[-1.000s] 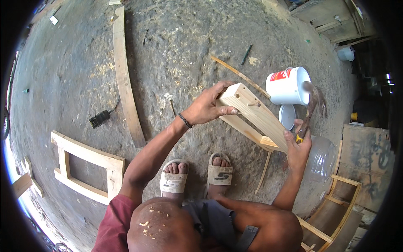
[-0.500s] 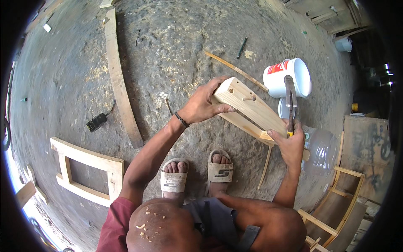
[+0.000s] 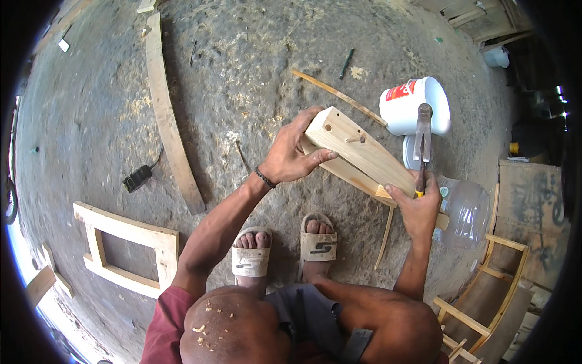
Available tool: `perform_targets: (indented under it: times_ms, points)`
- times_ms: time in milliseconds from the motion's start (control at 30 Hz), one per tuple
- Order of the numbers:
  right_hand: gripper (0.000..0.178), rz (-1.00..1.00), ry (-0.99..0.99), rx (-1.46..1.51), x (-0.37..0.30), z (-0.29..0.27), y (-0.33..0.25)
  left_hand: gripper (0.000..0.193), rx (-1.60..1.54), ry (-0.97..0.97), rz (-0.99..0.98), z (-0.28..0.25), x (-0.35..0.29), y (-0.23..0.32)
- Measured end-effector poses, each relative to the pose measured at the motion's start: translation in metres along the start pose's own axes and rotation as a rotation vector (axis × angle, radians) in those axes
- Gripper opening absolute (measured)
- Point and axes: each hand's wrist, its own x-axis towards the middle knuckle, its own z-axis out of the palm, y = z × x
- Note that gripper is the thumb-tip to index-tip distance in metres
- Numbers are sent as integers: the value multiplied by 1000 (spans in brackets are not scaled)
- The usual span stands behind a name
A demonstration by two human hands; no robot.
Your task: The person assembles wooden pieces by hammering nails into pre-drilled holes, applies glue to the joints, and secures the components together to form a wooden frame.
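Both my hands hold a small wooden frame (image 3: pixel 370 151) above the floor, right of my feet. My left hand (image 3: pixel 295 148) grips its far left end, thumb along the near side. A nail (image 3: pixel 356 140) sticks out of the upper piece, and holes show near that end. My right hand (image 3: pixel 418 200) holds the frame's near right end together with a hammer (image 3: pixel 423 136). The hammer's claw head points away from me, and most of its handle is hidden by the hand.
A white bucket (image 3: pixel 400 112) lies on its side beyond the hammer, with a large clear bottle (image 3: pixel 465 212) nearer. Another wooden frame (image 3: pixel 124 227) lies at left, near a long plank (image 3: pixel 167 115) and a black charger-like box (image 3: pixel 138 178). A ladder-like wooden frame (image 3: pixel 509 291) stands at lower right.
The wooden frame has turned slightly in my hands, and the gap between its pieces looks narrower. The hammer head has shifted a little right and nearer. My grips stay the same.
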Motion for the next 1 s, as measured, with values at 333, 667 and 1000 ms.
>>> perform_targets:
  times_ms: [333, 667, 1000]
  points:
    - [47, 33, -17, 14, 2, 1, 1, 86, -30, -5, -26, -2, 3, 0]
    - [46, 35, -38, -12, 1, -1, 1, 86, -60, -51, -17, -6, 9, 0]
    - [47, -47, 29, 86, 1, 1, 7, 81, -310, -69, -122, -2, 11, -1]
